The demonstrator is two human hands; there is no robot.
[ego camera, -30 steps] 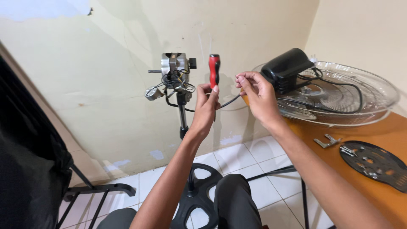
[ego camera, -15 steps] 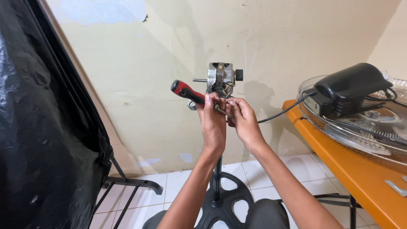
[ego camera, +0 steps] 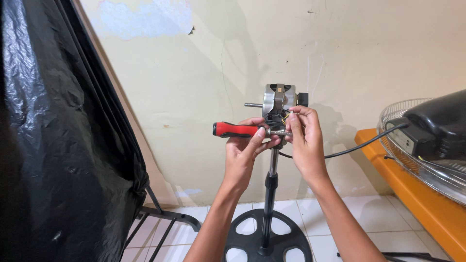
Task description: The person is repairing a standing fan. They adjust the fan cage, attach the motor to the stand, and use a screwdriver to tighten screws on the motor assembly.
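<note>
Room: cream wall [ego camera: 204, 73], white tiled floor [ego camera: 340, 218], orange table [ego camera: 412, 189] right. Bare metal fan motor [ego camera: 279, 99] atop black stand [ego camera: 268, 204], centre. Left hand [ego camera: 250, 145] grips red-handled screwdriver [ego camera: 242, 130]; right hand [ego camera: 303, 133] pinches motor's underside.

A stained cream wall [ego camera: 194, 73] rises above white floor tiles [ego camera: 340, 218], with black plastic sheeting [ego camera: 53, 145] left.
</note>
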